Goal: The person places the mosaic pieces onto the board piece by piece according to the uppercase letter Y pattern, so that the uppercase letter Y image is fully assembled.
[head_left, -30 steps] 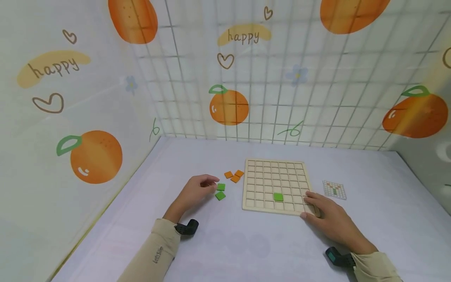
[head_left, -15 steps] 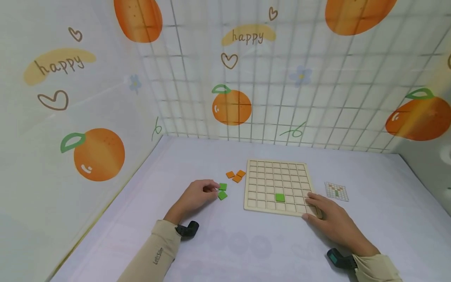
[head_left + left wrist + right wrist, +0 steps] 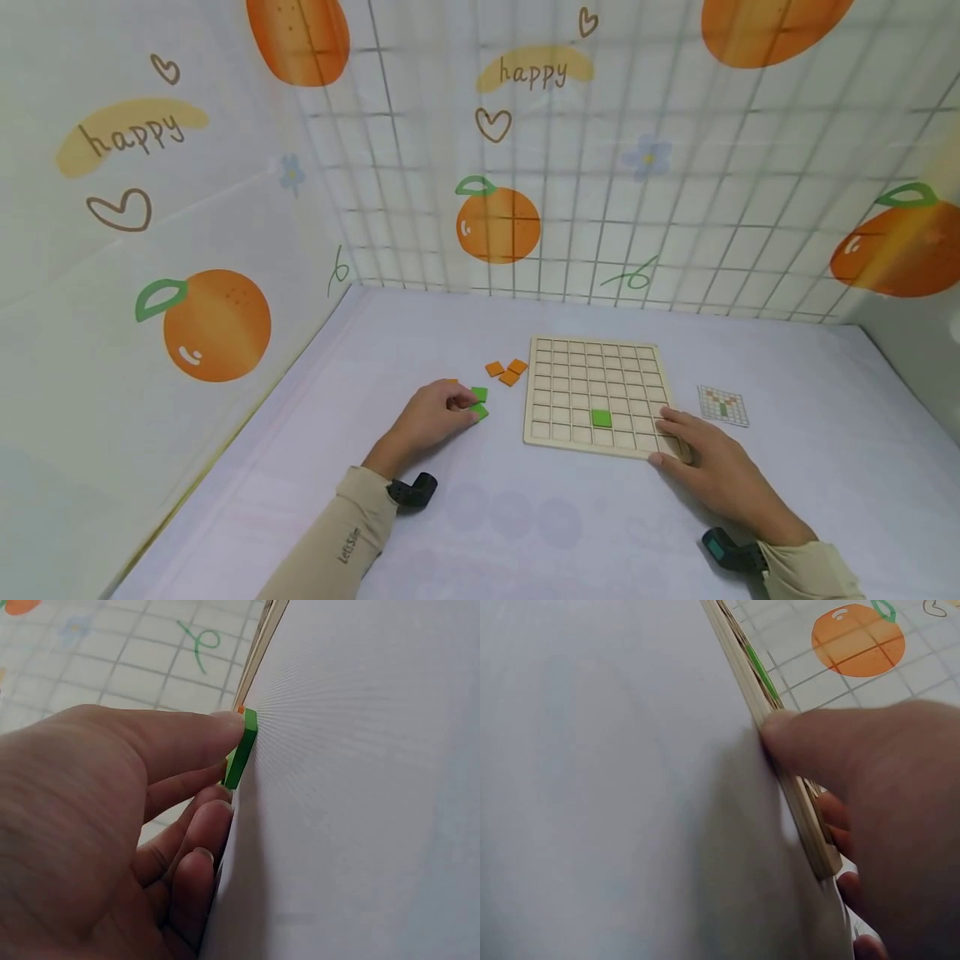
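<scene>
My left hand [image 3: 431,414] is at the near green tile [image 3: 481,413], its thumb and index finger pinching the tile's edge; in the left wrist view this green tile [image 3: 241,754] stands out past the thumb tip. Right behind it lies a second green tile [image 3: 480,394], partly covered by the fingers. A square wooden grid board [image 3: 558,392] lies flat in the middle right, with one green tile [image 3: 602,418] set in a cell of a lower row. My right hand [image 3: 708,458] holds the board's near right corner, thumb along the front edge [image 3: 780,761] and fingers at the right side.
Three orange tiles [image 3: 509,377] lie together left of the board. A sliver of orange [image 3: 452,381] shows behind the left hand. To the board's right lies a small pattern card [image 3: 723,406] with coloured squares. A printed curtain [image 3: 420,167] closes off the table's back.
My left hand has moved slightly right, onto the near green tile, and its thumb and index finger have closed on it. My right hand stays at the board's corner. The head view has shifted a little.
</scene>
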Demonstrator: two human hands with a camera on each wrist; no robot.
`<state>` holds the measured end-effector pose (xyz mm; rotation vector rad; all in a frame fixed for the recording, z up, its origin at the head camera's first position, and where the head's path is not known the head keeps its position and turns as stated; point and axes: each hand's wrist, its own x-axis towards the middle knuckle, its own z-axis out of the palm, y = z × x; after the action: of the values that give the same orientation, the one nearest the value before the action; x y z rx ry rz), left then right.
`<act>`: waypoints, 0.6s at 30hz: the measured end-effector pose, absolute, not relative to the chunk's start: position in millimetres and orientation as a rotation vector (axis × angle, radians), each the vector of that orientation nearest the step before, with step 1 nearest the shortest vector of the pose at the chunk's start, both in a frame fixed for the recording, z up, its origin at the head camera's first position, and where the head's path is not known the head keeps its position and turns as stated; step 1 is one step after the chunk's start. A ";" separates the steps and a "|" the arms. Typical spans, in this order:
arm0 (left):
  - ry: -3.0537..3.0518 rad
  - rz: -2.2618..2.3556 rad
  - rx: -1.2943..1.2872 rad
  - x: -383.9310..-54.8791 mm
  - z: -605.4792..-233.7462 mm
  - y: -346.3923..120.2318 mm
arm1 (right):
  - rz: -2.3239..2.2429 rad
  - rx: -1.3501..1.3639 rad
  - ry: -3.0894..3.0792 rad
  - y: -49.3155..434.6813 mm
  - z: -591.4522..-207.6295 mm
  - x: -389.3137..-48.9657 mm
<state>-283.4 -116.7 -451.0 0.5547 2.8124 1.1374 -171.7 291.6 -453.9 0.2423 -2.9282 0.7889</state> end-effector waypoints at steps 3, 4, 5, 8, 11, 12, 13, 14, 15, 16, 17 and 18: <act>2.824 1.116 0.553 -283.8 -451.3 -115.4 | 0.796 0.248 -2.926 292.7 -453.5 -171.4; 2.826 1.111 0.547 -283.8 -451.5 -115.1 | 0.794 0.253 -2.923 292.9 -453.4 -171.4; 2.825 1.111 0.543 -283.7 -451.2 -114.8 | 0.794 0.258 -2.921 293.2 -453.3 -171.3; 2.819 1.106 0.526 -282.9 -450.1 -113.9 | 0.795 0.276 -2.910 294.1 -452.8 -171.0; 2.825 1.087 0.518 -281.9 -449.5 -113.7 | 0.798 0.285 -2.905 294.6 -452.6 -170.8; 2.827 1.081 0.519 -281.6 -449.4 -113.6 | 0.799 0.286 -2.905 294.5 -452.6 -170.7; 2.831 1.075 0.523 -281.5 -449.4 -113.6 | 0.800 0.285 -2.904 294.6 -452.6 -170.7; 2.834 1.072 0.530 -281.3 -449.4 -113.6 | 0.799 0.284 -2.906 294.3 -452.7 -170.7; 2.833 1.073 0.539 -281.1 -449.4 -113.6 | 0.798 0.280 -2.908 294.1 -452.9 -170.7; 2.831 1.077 0.543 -281.0 -449.5 -113.6 | 0.797 0.276 -2.910 293.8 -453.0 -170.7; 2.829 1.079 0.551 -281.0 -449.7 -113.7 | 0.797 0.273 -2.912 293.6 -453.0 -170.7; 2.828 1.079 0.568 -280.9 -449.7 -113.9 | 0.797 0.270 -2.913 293.3 -453.1 -170.7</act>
<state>-280.9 -113.9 -449.7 0.5681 2.8276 1.0788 -170.7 293.3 -453.1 0.2696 -2.9131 0.7972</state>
